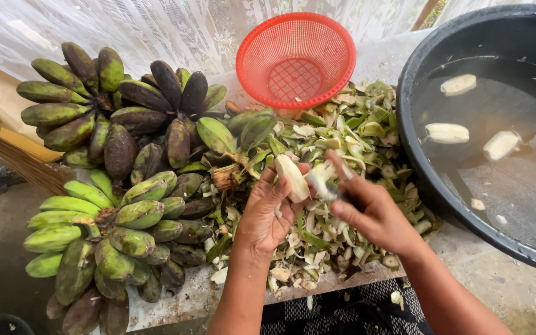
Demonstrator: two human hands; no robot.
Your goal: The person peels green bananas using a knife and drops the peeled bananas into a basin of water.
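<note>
Fingers of the left hand (267, 214) curl around a pale peeled banana (293, 178). The right hand (370, 214) pinches a small dark tool, mostly hidden, just beside the banana's tip. Under both hands lies a heap of green peels (336, 136). Left of the fingers sit bunches of green and dark bananas (116, 186). Right of the fingers is a big black tub (426, 56) holding water, with white peeled bananas (446, 133) floating in it. Beyond the fingertips, a red mesh basket (296, 59) leans on its side with nothing in it.
</note>
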